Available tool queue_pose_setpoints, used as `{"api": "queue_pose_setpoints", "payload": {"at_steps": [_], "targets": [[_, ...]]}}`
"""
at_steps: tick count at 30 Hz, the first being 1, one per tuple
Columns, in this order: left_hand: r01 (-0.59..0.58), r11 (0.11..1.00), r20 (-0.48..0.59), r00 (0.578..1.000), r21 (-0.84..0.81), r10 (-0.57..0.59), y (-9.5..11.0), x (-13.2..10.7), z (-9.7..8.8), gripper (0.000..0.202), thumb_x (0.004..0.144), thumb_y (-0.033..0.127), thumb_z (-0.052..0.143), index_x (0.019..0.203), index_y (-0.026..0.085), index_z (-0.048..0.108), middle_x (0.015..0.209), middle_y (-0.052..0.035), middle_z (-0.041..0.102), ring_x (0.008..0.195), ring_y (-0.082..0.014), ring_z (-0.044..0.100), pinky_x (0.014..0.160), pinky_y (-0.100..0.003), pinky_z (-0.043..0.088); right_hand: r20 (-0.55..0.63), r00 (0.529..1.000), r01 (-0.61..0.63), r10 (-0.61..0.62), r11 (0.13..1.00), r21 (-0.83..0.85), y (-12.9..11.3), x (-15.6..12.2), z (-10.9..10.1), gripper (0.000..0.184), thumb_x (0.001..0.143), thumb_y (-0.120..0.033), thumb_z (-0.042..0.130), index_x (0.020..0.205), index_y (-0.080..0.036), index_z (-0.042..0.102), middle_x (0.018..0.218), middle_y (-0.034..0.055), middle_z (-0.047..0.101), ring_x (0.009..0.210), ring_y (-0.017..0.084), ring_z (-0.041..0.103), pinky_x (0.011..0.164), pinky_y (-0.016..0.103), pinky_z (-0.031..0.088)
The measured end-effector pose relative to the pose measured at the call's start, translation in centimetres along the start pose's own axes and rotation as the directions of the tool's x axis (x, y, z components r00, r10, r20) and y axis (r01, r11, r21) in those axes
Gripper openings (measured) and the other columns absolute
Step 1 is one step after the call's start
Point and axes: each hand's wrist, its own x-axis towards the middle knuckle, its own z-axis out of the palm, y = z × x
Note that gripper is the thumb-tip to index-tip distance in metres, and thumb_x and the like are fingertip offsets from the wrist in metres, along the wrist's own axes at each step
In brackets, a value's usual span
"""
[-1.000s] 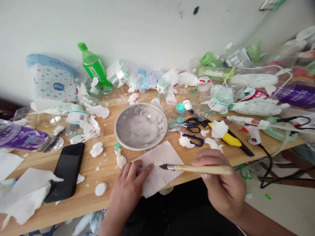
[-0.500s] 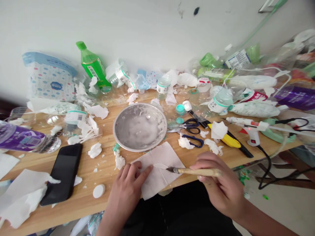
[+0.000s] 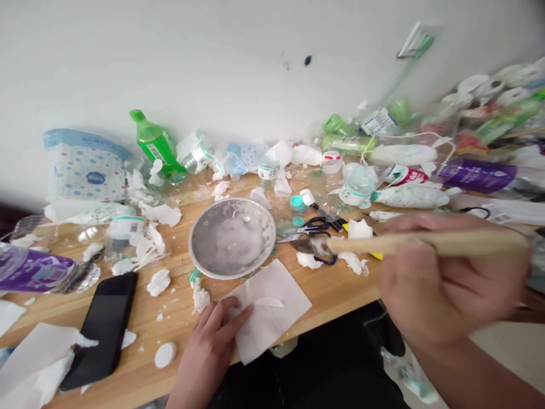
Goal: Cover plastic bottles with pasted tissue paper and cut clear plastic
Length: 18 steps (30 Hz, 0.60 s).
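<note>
- The right hand (image 3: 447,278), blurred, holds a brush (image 3: 370,245) above the desk (image 3: 336,295).
- The left hand (image 3: 213,335) rests its fingers on a white paper (image 3: 276,281).
- A metal bowl (image 3: 202,233) with whitish content stands just behind this paper.
- At left lies a black phone (image 3: 104,324).

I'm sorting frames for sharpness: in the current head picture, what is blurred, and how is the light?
In the head view, the right hand and brush look smeared, probably by motion; in the head view, the left hand and paper are clearer; also in the head view, light on the wall looks soft, without hard shadows.
</note>
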Motion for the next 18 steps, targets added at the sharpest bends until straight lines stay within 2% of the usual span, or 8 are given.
{"api": "queue_pose_setpoints", "payload": {"at_steps": [1,3,5,7,9,13,15,18], "targets": [[0.007,1.0,-0.006,1.0,-0.01,-0.007,-0.1,-0.1,0.0,0.061,0.09,-0.001,0.042,0.134,0.036,0.061,0.123,-0.0084,0.061,0.107,-0.0227,0.062,0.087,-0.039,0.06,-0.048,0.996,0.074,-0.073,0.997,0.006,0.3,1.4,1.0,0.02,0.085,-0.031,0.069,0.105,-0.035,0.07,0.089,0.0043,0.059,0.073,0.023,0.059,0.065,0.046,0.05],[0.027,0.999,-0.014,1.0,-0.017,-0.027,-0.1,-0.1,-0.1,0.057,0.09,0.002,0.043,0.131,0.036,0.064,0.122,-0.0087,0.062,0.108,-0.0229,0.064,0.088,-0.039,0.061,-0.038,0.987,0.155,-0.154,0.988,0.0,1.3,4.3,3.0,0.01,0.088,-0.026,0.067,0.097,-0.029,0.065,0.089,0.0027,0.06,0.069,0.018,0.057,0.061,0.037,0.049],[0.054,0.998,-0.018,0.998,-0.017,-0.054,0.0,-0.2,-0.4,0.055,0.089,0.004,0.046,0.129,0.036,0.066,0.123,-0.0091,0.063,0.11,-0.0236,0.065,0.09,-0.04,0.061,0.029,0.989,0.147,-0.148,0.989,0.033,2.7,7.1,4.8,0.008,0.091,-0.025,0.065,0.092,-0.026,0.058,0.085,0.0004,0.057,0.067,0.015,0.054,0.059,0.032,0.046],[0.068,0.997,-0.028,0.997,-0.029,-0.069,0.0,-0.2,-0.6,0.055,0.087,0.004,0.047,0.128,0.036,0.066,0.125,-0.0087,0.063,0.112,-0.0234,0.066,0.092,-0.039,0.061,0.1,0.986,0.127,-0.132,0.99,0.06,4.2,9.6,6.1,0.014,0.092,-0.029,0.065,0.088,-0.025,0.052,0.077,-0.0022,0.053,0.065,0.014,0.052,0.058,0.03,0.043],[0.064,0.997,-0.053,0.996,-0.041,-0.067,-0.1,-0.2,-0.7,0.055,0.087,0.005,0.048,0.129,0.035,0.065,0.125,-0.0073,0.065,0.114,-0.022,0.066,0.094,-0.037,0.061,0.193,0.975,0.116,-0.114,0.993,-0.001,5.5,11.4,6.9,0.022,0.089,-0.033,0.069,0.084,-0.025,0.049,0.072,-0.0039,0.052,0.062,0.013,0.052,0.057,0.03,0.042],[0.056,0.996,-0.188,0.98,-0.066,-0.068,-0.6,-0.1,0.1,0.037,0.094,0.02,0.055,0.128,0.031,0.065,0.119,-0.0057,0.071,0.109,-0.0196,0.07,0.093,-0.032,0.061,0.254,0.965,0.09,-0.061,0.991,-0.102,6.4,13.0,8.1,0.025,0.088,-0.033,0.068,0.08,-0.025,0.046,0.068,-0.0043,0.051,0.06,0.014,0.052,0.056,0.029,0.04],[0.07,0.992,-0.268,0.959,-0.106,-0.097,-0.9,-0.3,0.7,0.028,0.095,0.026,0.058,0.121,0.029,0.068,0.113,-0.0052,0.074,0.105,-0.0184,0.072,0.091,-0.029,0.061,0.256,0.964,0.101,-0.077,0.992,-0.081,6.3,13.3,9.0,0.022,0.09,-0.033,0.066,0.082,-0.025,0.047,0.07,-0.0037,0.052,0.062,0.014,0.052,0.058,0.029,0.041],[0.105,0.981,-0.365,0.917,-0.165,-0.16,-1.2,-0.9,1.3,0.014,0.094,0.026,0.059,0.102,0.025,0.071,0.102,-0.0041,0.075,0.094,-0.0162,0.075,0.084,-0.025,0.061,0.307,0.949,0.111,-0.077,0.989,-0.094,6.9,14.1,11.2,0.021,0.091,-0.036,0.064,0.086,-0.026,0.046,0.073,-0.0031,0.053,0.065,0.015,0.053,0.062,0.03,0.043]]}}
